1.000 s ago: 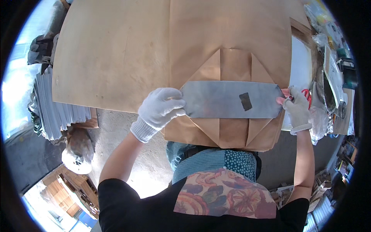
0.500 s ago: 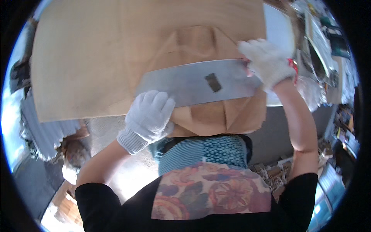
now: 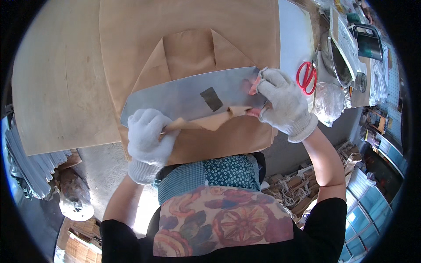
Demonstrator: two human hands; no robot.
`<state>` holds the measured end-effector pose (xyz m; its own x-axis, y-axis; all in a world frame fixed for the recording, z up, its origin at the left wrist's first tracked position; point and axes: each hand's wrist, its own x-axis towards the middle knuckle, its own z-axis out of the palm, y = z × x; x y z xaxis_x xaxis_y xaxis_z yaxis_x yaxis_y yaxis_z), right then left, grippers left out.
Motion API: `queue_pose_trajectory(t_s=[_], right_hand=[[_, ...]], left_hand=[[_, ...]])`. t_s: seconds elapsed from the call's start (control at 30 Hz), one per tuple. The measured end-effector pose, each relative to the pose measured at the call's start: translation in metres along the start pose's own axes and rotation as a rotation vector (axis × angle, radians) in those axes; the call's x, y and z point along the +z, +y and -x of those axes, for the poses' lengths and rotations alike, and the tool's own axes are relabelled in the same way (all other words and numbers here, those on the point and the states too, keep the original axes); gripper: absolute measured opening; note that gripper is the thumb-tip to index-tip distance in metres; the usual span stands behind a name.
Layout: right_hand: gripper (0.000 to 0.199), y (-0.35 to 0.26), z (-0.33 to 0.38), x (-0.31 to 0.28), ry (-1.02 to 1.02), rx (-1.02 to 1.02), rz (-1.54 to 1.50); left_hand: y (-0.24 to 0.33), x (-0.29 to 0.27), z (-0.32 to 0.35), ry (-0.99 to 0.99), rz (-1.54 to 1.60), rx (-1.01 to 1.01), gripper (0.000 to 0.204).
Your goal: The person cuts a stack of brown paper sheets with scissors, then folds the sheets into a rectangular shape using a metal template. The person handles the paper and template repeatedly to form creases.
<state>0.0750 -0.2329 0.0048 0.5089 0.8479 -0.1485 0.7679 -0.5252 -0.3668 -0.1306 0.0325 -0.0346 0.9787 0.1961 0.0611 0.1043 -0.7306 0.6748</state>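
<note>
On brn ppr (image 3: 190, 50): 1 mtl plate (image 3: 177, 96), 2 hands (image 3: 150, 136) (image 3: 283, 103).

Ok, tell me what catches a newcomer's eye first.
Probably the long grey metallic plate with a dark brown patch, lying across folded brown paper. Next, the white-gloved left hand pinching a raised brown paper flap at the plate's near edge, and the gloved right hand at the plate's right end. Red-handled scissors show just right of that hand.

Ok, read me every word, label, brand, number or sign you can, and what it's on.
No text is readable.
Grey plate: a dark patch, no lettering visible.
Brown paper: no print visible.
Pale sheet at upper right: any marks are too small to read.
</note>
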Motion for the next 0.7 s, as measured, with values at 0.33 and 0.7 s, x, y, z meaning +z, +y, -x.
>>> queue_pose_trajectory(t_s=[0.33,0.7], right_hand=[[0.105,0.006,-0.035,0.013,0.112,-0.006,0.176],[0.084,0.014,-0.013,0.028,0.122,0.095,0.06]], left_hand=[[0.01,-0.015,-0.063,0.071,-0.292,-0.361,0.086],[-0.002,-0.001,-0.064,0.032,-0.036,-0.197,0.034]])
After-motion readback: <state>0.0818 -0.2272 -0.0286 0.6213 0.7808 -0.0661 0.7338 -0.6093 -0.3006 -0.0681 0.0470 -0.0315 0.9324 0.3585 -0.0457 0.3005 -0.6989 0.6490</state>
